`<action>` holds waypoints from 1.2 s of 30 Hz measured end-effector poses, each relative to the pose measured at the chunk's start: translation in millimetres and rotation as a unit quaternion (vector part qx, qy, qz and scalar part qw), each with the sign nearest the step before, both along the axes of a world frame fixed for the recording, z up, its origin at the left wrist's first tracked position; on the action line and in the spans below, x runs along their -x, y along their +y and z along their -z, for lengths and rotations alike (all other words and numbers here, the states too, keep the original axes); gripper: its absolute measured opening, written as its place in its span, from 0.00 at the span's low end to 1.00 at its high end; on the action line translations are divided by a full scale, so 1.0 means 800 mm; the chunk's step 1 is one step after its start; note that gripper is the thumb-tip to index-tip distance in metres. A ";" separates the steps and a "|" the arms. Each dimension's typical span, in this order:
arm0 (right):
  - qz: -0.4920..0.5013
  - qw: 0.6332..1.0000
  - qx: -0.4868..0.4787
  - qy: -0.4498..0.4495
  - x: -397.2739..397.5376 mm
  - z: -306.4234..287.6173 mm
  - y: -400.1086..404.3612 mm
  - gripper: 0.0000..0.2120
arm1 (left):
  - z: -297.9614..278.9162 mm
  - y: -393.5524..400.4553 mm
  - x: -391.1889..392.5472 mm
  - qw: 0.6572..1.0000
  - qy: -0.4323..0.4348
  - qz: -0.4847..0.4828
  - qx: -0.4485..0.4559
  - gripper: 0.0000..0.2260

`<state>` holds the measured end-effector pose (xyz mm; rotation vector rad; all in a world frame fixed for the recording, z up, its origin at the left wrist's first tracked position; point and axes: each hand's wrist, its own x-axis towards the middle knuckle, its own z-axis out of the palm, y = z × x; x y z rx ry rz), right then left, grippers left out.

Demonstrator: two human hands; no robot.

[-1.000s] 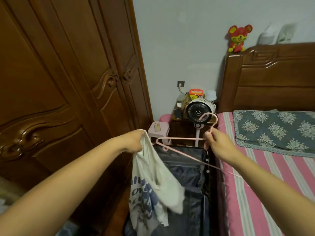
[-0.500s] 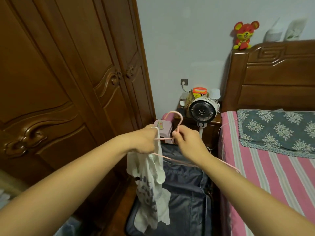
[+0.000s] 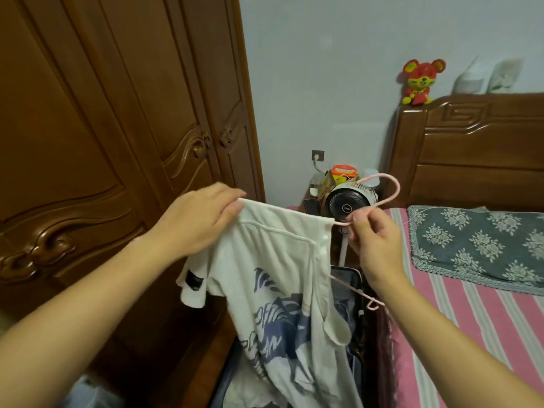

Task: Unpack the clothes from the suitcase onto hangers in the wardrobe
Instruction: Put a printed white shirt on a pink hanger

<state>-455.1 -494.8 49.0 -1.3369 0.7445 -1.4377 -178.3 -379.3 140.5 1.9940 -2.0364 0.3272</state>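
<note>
A white T-shirt (image 3: 282, 278) with a blue-grey print hangs between my hands, above the dark open suitcase (image 3: 350, 278) on the floor. My left hand (image 3: 197, 222) grips the shirt's upper left edge. My right hand (image 3: 374, 242) pinches the neck of a pink hanger (image 3: 388, 189), just below its hook. One arm of the hanger is inside the shirt; the other arm sticks out below my right wrist. The brown carved wardrobe (image 3: 103, 128) stands at the left with its doors shut.
A bed (image 3: 477, 313) with a pink striped sheet and a grey floral pillow lies at the right, close against the suitcase. A small fan (image 3: 347, 204) and a cluttered nightstand stand behind the suitcase. A red toy mouse (image 3: 421, 81) sits on the headboard.
My hands have moved apart and risen. The hanger's arm has gone into the shirt, and the shirt's top edge is now stretched out between my hands.
</note>
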 end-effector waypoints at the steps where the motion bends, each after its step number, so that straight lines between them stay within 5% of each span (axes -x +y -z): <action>1: 0.007 1.000 0.006 -0.004 0.003 -0.005 -0.001 0.13 | 0.003 -0.002 0.001 1.000 0.005 -0.005 -0.014 0.21; 6: -0.015 1.000 -0.010 0.023 0.009 -0.007 -0.007 0.17 | -0.010 -0.024 -0.002 0.999 0.025 0.024 -0.001 0.22; 14: -0.040 0.997 0.008 0.062 0.021 0.003 -0.004 0.14 | -0.053 -0.049 -0.012 0.976 0.215 -0.008 -0.034 0.22; 18: 0.015 1.000 0.013 0.000 0.005 0.000 0.001 0.17 | -0.064 -0.059 -0.013 0.988 0.051 -0.086 -0.116 0.16; 21: 0.034 0.998 0.043 0.028 -0.003 -0.011 0.000 0.12 | -0.090 -0.045 0.020 0.995 0.099 0.004 -0.007 0.17; 24: 0.039 0.995 0.080 0.052 -0.009 -0.037 0.001 0.13 | -0.068 -0.028 0.073 0.988 -0.059 0.104 -0.099 0.18; 26: 0.030 0.993 0.101 0.061 -0.015 -0.055 0.003 0.13 | -0.034 -0.025 0.093 0.981 -0.146 0.113 -0.067 0.15; 28: 0.010 0.987 0.130 0.092 -0.028 -0.068 0.005 0.14 | -0.020 -0.038 0.099 0.983 -0.145 0.115 -0.004 0.14; 36: -0.115 0.949 0.176 0.234 -0.021 -0.103 0.000 0.08 | -0.037 -0.051 0.091 0.987 -0.050 0.153 -0.015 0.16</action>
